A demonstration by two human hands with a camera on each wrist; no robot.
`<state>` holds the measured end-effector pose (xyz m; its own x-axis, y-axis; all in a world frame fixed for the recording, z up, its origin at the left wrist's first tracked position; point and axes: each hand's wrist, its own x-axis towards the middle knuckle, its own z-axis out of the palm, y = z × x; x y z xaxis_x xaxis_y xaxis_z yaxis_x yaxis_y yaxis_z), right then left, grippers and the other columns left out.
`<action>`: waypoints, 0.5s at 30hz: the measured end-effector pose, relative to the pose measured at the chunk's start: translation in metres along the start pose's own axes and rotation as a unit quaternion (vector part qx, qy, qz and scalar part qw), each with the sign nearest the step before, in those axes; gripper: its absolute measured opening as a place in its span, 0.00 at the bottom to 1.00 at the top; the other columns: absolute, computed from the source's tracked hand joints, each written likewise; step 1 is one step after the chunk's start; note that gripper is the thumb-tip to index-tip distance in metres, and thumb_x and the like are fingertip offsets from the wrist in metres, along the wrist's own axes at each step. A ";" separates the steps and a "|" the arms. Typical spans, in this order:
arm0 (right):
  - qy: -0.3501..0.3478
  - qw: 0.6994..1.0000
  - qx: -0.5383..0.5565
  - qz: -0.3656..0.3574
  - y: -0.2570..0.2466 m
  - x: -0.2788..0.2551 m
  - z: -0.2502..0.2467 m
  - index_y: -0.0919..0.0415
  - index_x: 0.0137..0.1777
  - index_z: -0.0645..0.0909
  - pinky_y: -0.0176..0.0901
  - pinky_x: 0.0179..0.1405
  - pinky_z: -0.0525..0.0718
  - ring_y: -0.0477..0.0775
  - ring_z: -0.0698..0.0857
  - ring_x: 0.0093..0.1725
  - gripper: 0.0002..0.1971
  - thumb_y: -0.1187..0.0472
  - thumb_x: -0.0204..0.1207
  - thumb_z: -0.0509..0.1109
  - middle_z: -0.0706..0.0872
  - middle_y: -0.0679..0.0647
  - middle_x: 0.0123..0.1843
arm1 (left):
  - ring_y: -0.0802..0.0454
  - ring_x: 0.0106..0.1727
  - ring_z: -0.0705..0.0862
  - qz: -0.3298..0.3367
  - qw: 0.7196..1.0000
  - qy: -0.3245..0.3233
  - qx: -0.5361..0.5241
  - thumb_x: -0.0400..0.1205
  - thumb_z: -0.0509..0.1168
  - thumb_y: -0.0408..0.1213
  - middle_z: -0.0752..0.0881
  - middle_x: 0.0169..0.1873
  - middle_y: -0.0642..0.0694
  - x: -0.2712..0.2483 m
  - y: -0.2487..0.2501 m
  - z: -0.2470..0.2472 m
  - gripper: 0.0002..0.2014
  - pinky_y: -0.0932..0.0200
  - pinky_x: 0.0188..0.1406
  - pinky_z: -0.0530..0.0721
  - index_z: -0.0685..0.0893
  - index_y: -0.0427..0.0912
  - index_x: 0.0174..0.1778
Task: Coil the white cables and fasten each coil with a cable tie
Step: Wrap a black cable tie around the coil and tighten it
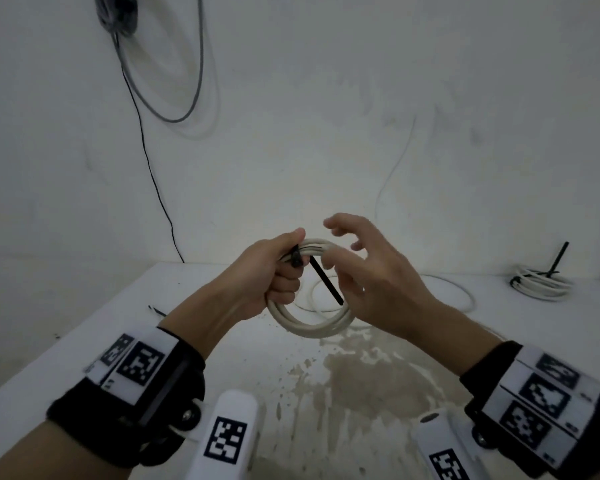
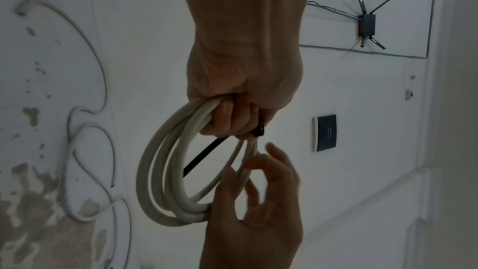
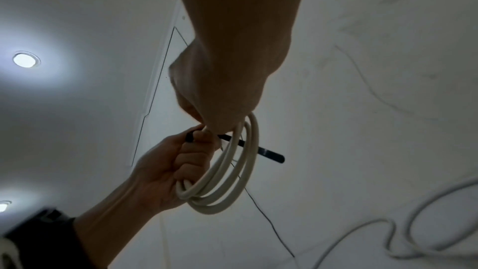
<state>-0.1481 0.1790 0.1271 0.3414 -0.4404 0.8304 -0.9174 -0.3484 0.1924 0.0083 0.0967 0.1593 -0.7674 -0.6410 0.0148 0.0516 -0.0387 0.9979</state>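
Left hand [image 1: 262, 275] is clenching the white cable coil [image 1: 309, 327] above the bench [image 1: 84, 323], black cable tie [image 1: 326, 282] already looped on. Right hand [image 1: 374, 271] is hovering, fingers relaxed. Cable's looking springy, so I'd be gripping right beside the tie.

White cable coil [image 1: 309, 323] of several loops, held upright in the air above the surface, black cable tie [image 1: 326, 284] wrapped round its top strands, loose tail slanting down through the ring, second tied white coil [image 1: 541, 282] lying flat at the surface's far right, loose white cable [image 1: 461, 292] curving on the surface behind
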 end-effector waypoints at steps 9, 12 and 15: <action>-0.131 0.872 0.369 0.294 -0.019 0.009 -0.004 0.47 0.62 0.64 0.56 0.47 0.89 0.54 0.91 0.39 0.25 0.77 0.77 0.60 0.87 0.57 0.38 | 0.59 0.15 0.55 0.015 1.000 0.021 0.012 0.86 0.53 0.47 0.59 0.16 0.53 -0.003 -0.004 -0.004 0.22 0.68 0.13 0.55 0.70 0.40 0.28; -0.125 0.884 0.372 0.253 -0.019 0.010 -0.006 0.46 0.65 0.70 0.54 0.46 0.89 0.54 0.91 0.39 0.28 0.79 0.75 0.61 0.86 0.56 0.38 | 0.60 0.15 0.55 0.013 1.000 0.019 -0.008 0.86 0.53 0.47 0.59 0.16 0.54 -0.003 -0.005 -0.006 0.22 0.68 0.13 0.55 0.70 0.40 0.28; -0.105 0.897 0.362 0.231 -0.016 0.009 -0.005 0.53 0.63 0.78 0.45 0.45 0.88 0.51 0.90 0.38 0.27 0.79 0.69 0.71 0.86 0.55 0.37 | 0.60 0.14 0.55 0.001 0.999 0.009 -0.033 0.86 0.54 0.48 0.58 0.16 0.54 -0.002 -0.005 -0.008 0.21 0.68 0.13 0.55 0.70 0.40 0.28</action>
<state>-0.1313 0.1851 0.1338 0.0597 -0.7953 0.6033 -0.6241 -0.5014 -0.5992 0.0146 0.0924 0.1542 -0.7558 -0.6546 0.0156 0.0964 -0.0877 0.9915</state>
